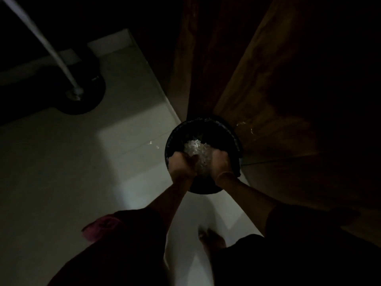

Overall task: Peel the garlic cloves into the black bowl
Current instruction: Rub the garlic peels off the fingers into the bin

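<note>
Dim view: a round black bowl (181, 131) at the frame's centre holds pale papery garlic skins (194, 147). The left hand (181, 165) and right hand (221, 162) reach in at its near edge. Too dark to tell their grip.

both arms reach down, left hand (181, 164) and right hand (221, 162) close together, knuckles up.

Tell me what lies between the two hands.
A pale heap of papery scraps inside the black bowl, between left hand and right hand; head view shows it.
</note>
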